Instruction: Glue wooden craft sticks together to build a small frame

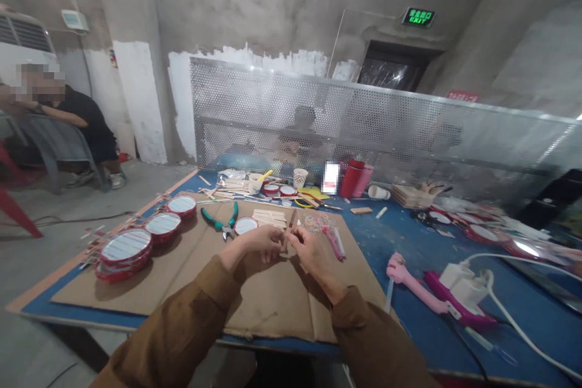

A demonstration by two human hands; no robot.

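My left hand (268, 242) and my right hand (308, 247) meet above the cardboard sheet (273, 309), fingers pinched close together. Between them a thin, brownish strip (286, 239) shows, held by both. Just behind my left hand lies a round red-rimmed piece (246, 225), with a small pile of pale wooden sticks (269, 217) beside it. Green-handled pliers (226, 227) rest open to the left. Thin coloured bands (318, 222) and a pink tube (334, 242) lie right of my hands.
Red-rimmed discs (126, 245) stand stacked at the left. Cups (300, 178), a red bottle (351, 179) and scattered sticks line the back. At the right lie a pink glue gun (416, 286), a purple power strip (473, 313) and white cables. A person (82, 109) sits far left.
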